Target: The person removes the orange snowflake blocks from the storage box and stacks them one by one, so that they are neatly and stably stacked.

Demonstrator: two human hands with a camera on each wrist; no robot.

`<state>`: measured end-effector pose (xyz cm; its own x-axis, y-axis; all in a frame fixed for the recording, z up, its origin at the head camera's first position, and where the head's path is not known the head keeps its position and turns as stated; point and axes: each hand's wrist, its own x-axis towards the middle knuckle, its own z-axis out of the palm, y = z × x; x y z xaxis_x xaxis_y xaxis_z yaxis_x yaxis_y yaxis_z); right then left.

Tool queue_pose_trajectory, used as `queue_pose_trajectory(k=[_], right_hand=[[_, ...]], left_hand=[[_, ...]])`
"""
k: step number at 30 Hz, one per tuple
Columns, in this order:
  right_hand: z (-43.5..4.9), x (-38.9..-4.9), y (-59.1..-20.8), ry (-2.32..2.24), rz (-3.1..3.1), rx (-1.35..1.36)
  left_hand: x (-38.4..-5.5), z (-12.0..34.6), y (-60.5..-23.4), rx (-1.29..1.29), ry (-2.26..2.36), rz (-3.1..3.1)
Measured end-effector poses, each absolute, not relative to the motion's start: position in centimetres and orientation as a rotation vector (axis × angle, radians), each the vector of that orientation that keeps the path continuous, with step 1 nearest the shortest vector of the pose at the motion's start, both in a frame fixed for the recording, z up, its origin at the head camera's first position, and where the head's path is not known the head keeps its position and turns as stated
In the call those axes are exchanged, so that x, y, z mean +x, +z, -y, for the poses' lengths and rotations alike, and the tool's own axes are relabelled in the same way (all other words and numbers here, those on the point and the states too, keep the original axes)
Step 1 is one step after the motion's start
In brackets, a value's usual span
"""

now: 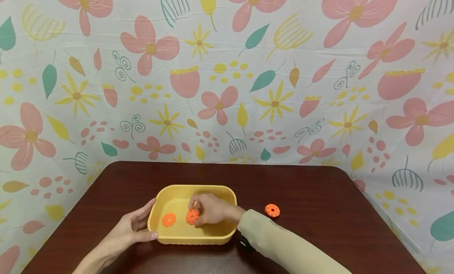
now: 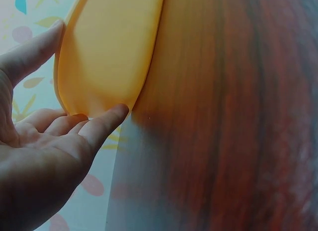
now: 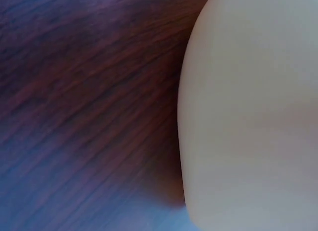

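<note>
A yellow rectangular basin with rounded corners stands on the table. My left hand holds its left end, thumb at the front corner and fingers along the side; the left wrist view shows this hand against the basin's wall. Reaching inside, my right hand pinches an orange notched disc between thumb and fingers. Another orange disc lies on the basin's floor to its left. In the right wrist view only a pale sleeve and wood show; the hand is hidden.
One more orange piece lies on the dark wooden table, right of the basin and beyond the right forearm. A flower-patterned cloth hangs behind the table. Near the basin's front right corner, a black object shows under the sleeve.
</note>
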<state>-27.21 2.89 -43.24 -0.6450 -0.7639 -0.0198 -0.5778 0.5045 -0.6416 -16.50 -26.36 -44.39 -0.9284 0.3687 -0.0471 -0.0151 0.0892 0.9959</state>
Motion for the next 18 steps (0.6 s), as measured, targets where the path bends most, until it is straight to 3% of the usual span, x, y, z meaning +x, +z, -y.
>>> queue_pose_trajectory(k=[18], right_hand=[[-3.14, -27.42, -43.16, -1.008, -2.336, -1.100]], left_hand=[[-16.35, 26.26, -44.24, 0.347, 1.907, -2.083]])
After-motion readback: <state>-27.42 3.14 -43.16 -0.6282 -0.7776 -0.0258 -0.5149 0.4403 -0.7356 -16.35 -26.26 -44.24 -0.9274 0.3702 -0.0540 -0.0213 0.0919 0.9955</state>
